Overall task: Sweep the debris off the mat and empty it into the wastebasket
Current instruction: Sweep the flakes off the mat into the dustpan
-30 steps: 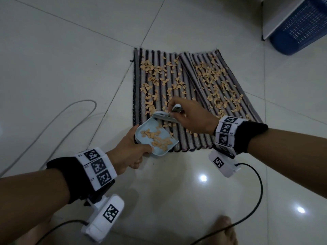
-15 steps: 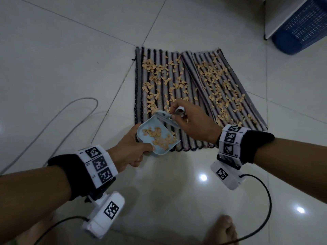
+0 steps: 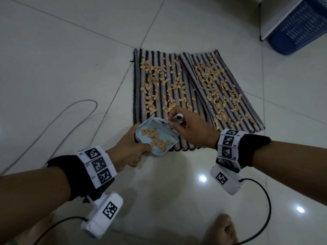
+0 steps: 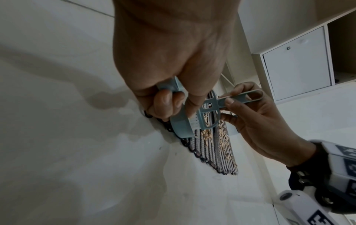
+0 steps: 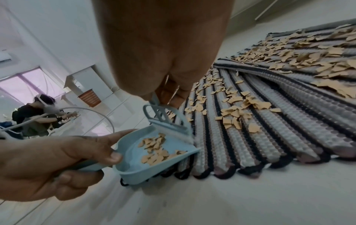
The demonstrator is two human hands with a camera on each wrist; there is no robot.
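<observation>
The left hand (image 3: 130, 149) held the dustpan (image 3: 155, 138) at the mat's (image 3: 247, 110) near edge; the right hand (image 3: 192, 129) pinched the brush (image 5: 169, 121). Short strokes against a firmly pressed lip would have caught the debris (image 3: 217, 85); the wastebasket (image 3: 299, 23) stood far right.

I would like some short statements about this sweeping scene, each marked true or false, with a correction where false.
1. The left hand holds the light blue dustpan. True.
2. The dustpan is empty. False: tan scraps lie in it.
3. The right hand holds a small brush at the dustpan's mouth. True.
4. The striped mat is swept clean. False: many scraps remain on it.
5. The blue wastebasket stands on the mat. False: it is on the floor, beyond the mat's far right corner.
</observation>
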